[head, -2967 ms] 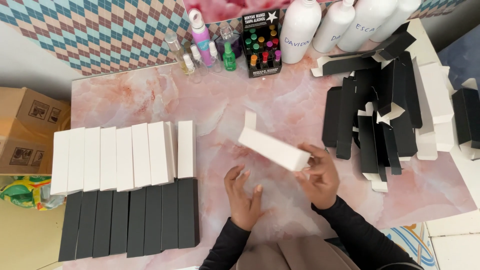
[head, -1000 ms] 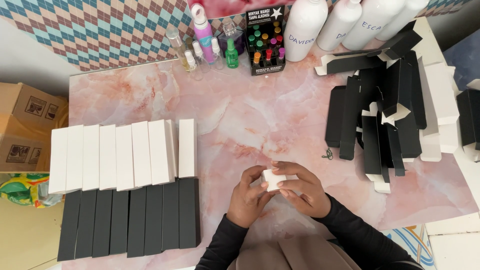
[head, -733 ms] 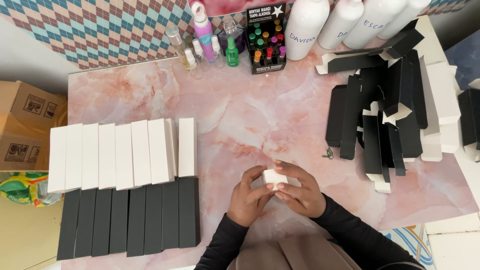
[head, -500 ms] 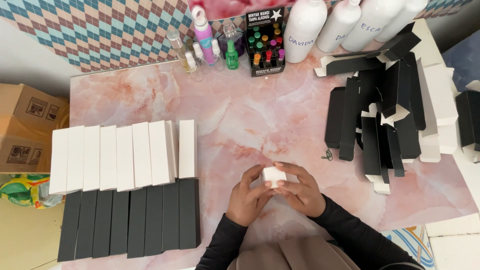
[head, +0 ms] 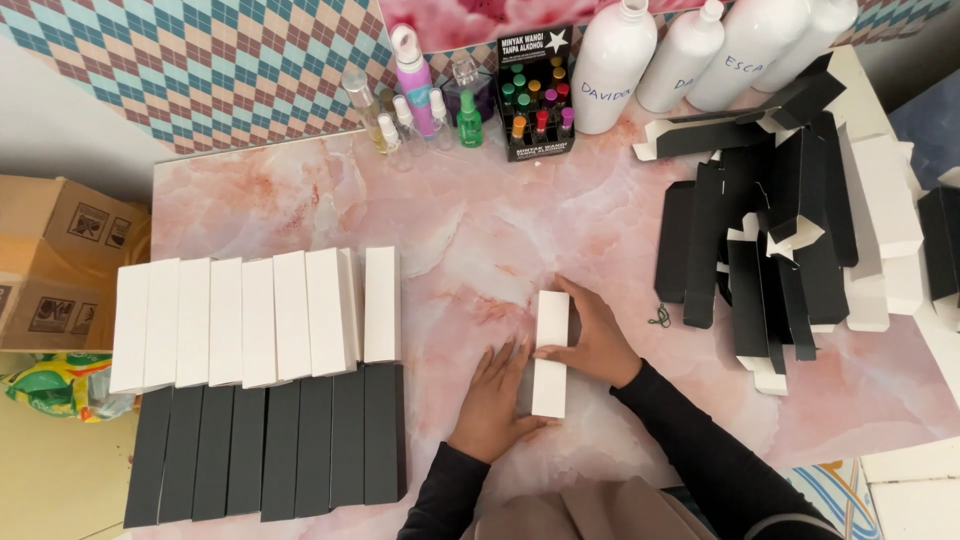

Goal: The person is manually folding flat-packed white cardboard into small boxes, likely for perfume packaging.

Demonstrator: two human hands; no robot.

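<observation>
Long white cardboard box lies flat at lower centre on pink marbled tabletop. Left hand flat beside box, touching its lower edge; right hand rests against its right side. Row of white boxes left of frame, row of black boxes below it.

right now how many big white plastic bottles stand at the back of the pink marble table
4 big white plastic bottles, side by side at the back right edge: first, second, third, fourth. Their tops are cut off by the frame; more may be hidden.
</observation>
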